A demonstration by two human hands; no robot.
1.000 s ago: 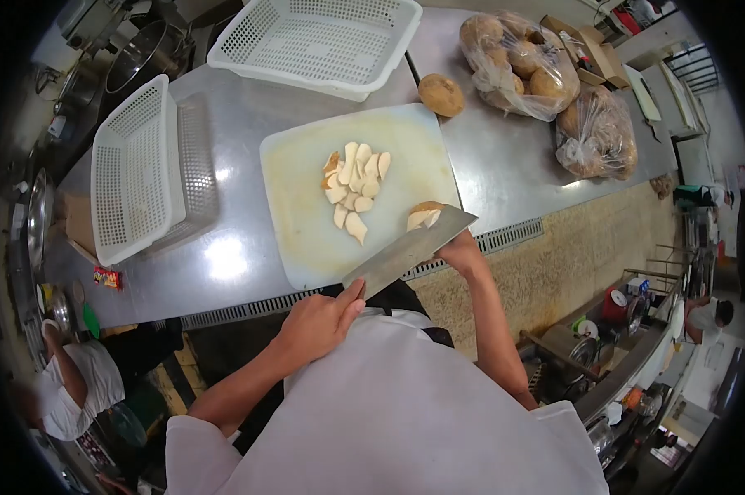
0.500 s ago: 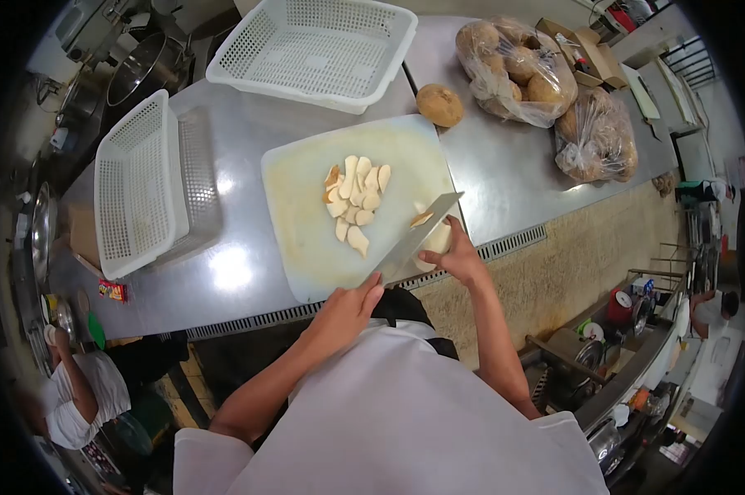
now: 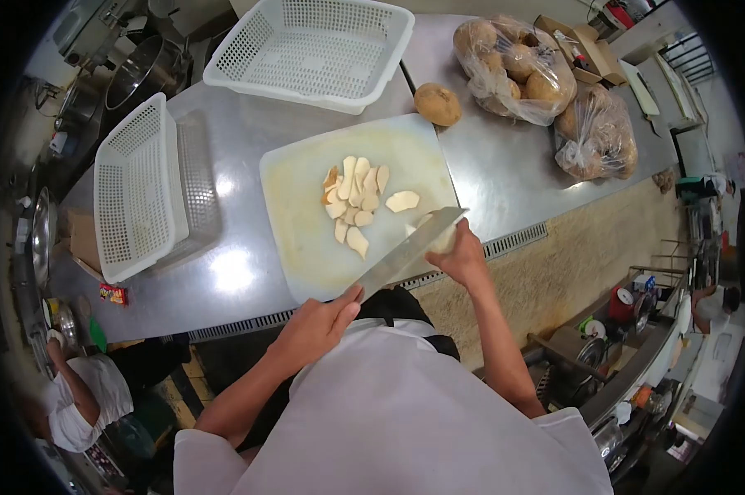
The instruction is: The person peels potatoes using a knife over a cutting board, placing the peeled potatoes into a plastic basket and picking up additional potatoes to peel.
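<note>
My left hand (image 3: 316, 332) is closed around the handle of a broad kitchen knife (image 3: 410, 252), whose blade slants up to the right over the near edge of the cutting board (image 3: 294, 223). With bent fingers, my right hand (image 3: 462, 260) grips a peeled, pale root vegetable (image 3: 445, 242), partly hidden behind the blade. A loose pale slice (image 3: 402, 201) lies on the board beyond the blade. Left of it is a pile of pale cut pieces (image 3: 360, 194), a few with brown skin. Past the board's far right corner sits a whole brown root vegetable (image 3: 438, 105).
White perforated baskets stand on the steel table (image 3: 224, 223): one basket (image 3: 133, 194) at left, another basket (image 3: 306, 58) at the back. Bagged brown root vegetables (image 3: 517, 70) and an open cardboard box (image 3: 583, 49) are at the back right. Another person (image 3: 88, 396) is at lower left.
The knife and my left hand have shifted left and nearer to me. A pale slice now lies flat on the board, where a piece stood by the blade before. My right hand keeps its grip.
</note>
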